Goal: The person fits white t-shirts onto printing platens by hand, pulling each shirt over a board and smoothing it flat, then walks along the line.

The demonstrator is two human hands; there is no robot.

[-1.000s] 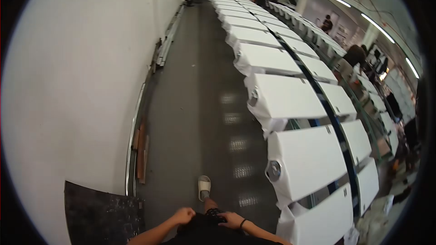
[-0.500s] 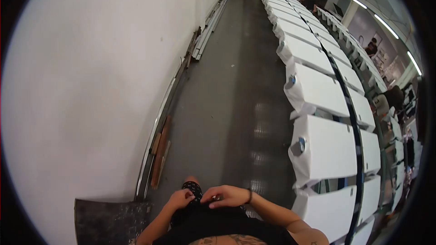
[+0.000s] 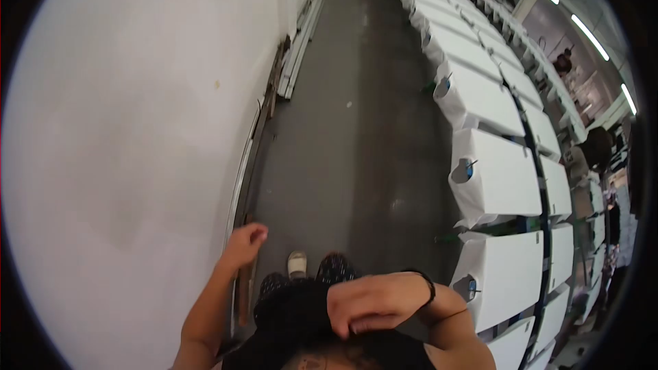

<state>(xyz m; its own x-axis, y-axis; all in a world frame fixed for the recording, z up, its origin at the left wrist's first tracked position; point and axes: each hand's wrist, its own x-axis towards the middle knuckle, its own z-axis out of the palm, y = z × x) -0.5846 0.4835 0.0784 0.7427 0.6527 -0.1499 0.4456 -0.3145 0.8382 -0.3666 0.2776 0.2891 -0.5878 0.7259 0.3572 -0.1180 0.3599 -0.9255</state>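
Note:
My left hand (image 3: 247, 244) hangs out to the left, over the floor near the wall base, with its fingers curled in and no object visible in it. In front of my dark top, my right hand (image 3: 373, 301) is bent across my body. Its fingers are curled down, nothing shows in them, and a dark band (image 3: 429, 288) circles the wrist. To the right of it runs a long row of flat boards covered with white cloth (image 3: 504, 274), which looks like shirts pulled over them. Loose cloth hangs at their near ends, some around small blue parts (image 3: 470, 170).
A grey floor aisle (image 3: 329, 137) stretches ahead between the white wall (image 3: 151, 130) and the boards. Metal lengths (image 3: 301, 41) and a wooden strip (image 3: 245, 288) lie along the wall base. Beyond the rows on the right is a person wearing a cap (image 3: 574, 159).
I have moved forward along the aisle, and the boards have shifted toward me. My hands have parted: the left swung out left, the right came closer to my chest. A shoe now shows below.

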